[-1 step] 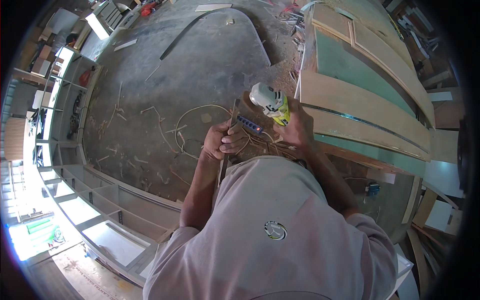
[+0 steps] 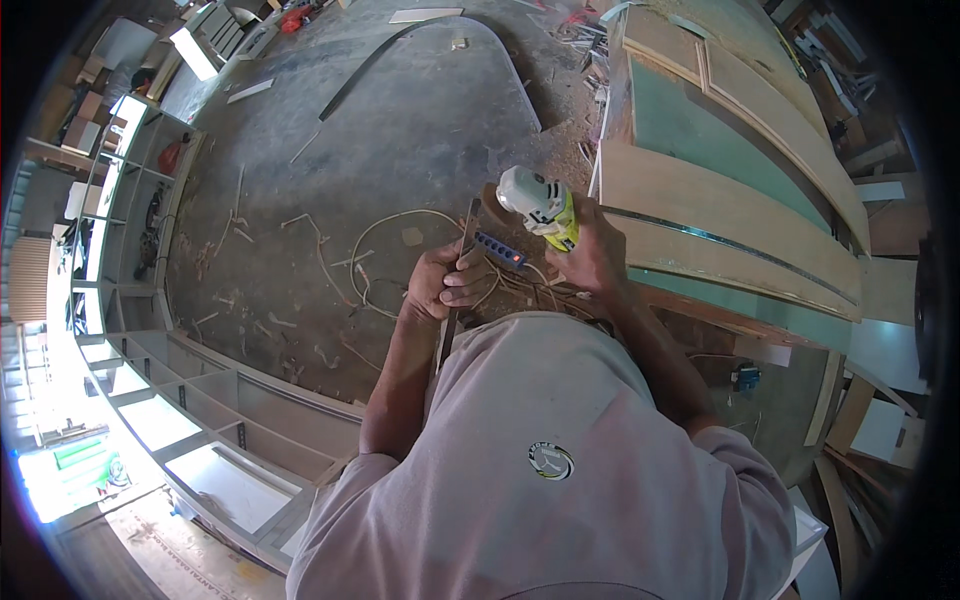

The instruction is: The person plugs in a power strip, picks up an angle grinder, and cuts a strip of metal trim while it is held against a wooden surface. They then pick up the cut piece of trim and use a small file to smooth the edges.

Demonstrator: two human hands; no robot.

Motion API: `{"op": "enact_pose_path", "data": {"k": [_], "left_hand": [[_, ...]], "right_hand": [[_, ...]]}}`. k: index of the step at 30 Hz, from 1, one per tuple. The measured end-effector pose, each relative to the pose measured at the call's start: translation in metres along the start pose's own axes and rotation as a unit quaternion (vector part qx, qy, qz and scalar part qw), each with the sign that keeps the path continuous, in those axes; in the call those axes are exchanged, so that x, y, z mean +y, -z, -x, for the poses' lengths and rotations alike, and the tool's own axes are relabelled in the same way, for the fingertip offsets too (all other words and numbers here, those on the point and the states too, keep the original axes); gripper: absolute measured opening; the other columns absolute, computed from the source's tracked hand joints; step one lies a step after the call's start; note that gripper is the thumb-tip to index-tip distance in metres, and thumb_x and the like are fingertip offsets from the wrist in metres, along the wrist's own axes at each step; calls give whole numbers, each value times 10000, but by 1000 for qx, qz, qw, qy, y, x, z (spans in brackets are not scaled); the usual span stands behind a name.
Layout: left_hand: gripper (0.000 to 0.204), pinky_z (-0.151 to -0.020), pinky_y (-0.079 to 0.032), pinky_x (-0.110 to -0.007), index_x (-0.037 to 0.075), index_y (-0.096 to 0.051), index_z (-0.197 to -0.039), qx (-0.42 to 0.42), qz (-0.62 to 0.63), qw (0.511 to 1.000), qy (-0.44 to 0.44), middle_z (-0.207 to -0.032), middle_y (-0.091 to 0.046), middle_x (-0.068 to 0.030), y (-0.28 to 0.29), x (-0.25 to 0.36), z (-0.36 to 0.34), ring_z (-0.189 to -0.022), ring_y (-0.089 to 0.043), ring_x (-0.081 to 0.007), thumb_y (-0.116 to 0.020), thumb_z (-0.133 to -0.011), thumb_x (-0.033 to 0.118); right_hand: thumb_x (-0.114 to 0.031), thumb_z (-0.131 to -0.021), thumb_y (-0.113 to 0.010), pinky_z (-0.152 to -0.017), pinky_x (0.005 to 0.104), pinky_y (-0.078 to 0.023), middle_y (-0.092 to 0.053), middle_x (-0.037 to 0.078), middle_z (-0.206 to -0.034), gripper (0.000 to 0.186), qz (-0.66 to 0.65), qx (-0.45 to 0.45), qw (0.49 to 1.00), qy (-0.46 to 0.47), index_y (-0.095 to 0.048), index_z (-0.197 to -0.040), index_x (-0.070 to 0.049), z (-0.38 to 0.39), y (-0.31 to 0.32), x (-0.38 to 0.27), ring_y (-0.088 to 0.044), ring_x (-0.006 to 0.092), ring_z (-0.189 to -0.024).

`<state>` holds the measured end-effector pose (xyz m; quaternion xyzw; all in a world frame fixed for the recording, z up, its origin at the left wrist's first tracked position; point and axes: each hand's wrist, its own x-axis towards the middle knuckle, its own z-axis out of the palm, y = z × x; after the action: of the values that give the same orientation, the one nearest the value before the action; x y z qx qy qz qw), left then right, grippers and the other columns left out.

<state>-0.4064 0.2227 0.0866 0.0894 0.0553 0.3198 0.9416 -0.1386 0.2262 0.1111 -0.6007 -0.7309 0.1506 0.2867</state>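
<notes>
My left hand point(image 2: 445, 282) is closed round a thin, dark, narrow strip point(image 2: 470, 222), which stands up past my fingers and runs down along my shirt. In my right hand point(image 2: 597, 250) is an angle grinder point(image 2: 538, 200) with a white head and a lime-green body. A brownish, disc-like edge shows at the grinder's left side, close to the strip's upper end; I cannot tell whether they touch. Under the hands lies a dark blue power strip point(image 2: 500, 250) with a lit red switch, among tangled cables point(image 2: 540, 292).
To the right stands a worktable with wooden panels point(image 2: 720, 210) over a green surface. A long white shelving frame point(image 2: 250, 400) curves along the left. A bent dark strip point(image 2: 390, 45) lies on the concrete floor point(image 2: 280, 170), with cable loops and scraps nearby.
</notes>
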Motion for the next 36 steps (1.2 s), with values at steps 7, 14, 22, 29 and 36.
{"op": "enact_pose_path", "data": {"k": [7,14,22,29,36], "left_hand": [[374,-318,-259,-203,98,-462,-779,8,-20,1000,9,-554,-384,32,-5,6,3,-382,-283,-62,-290,-1074,251],[329,-382,-201,-193,143,-529,-787,351,-240,905,8,-686,-415,66,-16,13,7,-501,-284,-33,-511,-1025,370],[432,-406,-185,-212,133,-457,-709,336,-334,881,-4,-595,-302,82,-4,25,7,-448,-219,-36,-502,-1039,410],[441,-418,-232,-250,126,-489,-719,360,-464,809,-6,-575,-365,60,-2,38,12,-448,-287,-51,-498,-1043,425],[451,-445,-257,-266,129,-505,-734,368,-588,720,-18,-584,-398,65,6,42,9,-483,-344,-48,-521,-1025,473]], "right_hand": [[-183,-665,-823,-839,458,-541,-636,167,-1145,766,15,-7,1000,-9,-459,-1333,-96,-3,-6,7,-661,389,-991],[-189,-696,-799,-885,447,-537,-658,180,-1148,714,-31,-40,998,-25,-487,-1332,-97,-8,9,-5,-663,380,-1040],[-190,-701,-786,-896,447,-534,-652,166,-1163,663,-6,-82,997,-3,-512,-1298,-98,-18,19,-6,-658,374,-1047],[-200,-695,-802,-919,444,-524,-643,171,-1183,688,1,-110,994,-17,-502,-1306,-100,-22,24,-4,-647,376,-1067],[-198,-692,-803,-921,448,-521,-644,170,-1175,699,3,-117,993,-11,-498,-1315,-110,-24,21,-4,-645,379,-1064]]}}
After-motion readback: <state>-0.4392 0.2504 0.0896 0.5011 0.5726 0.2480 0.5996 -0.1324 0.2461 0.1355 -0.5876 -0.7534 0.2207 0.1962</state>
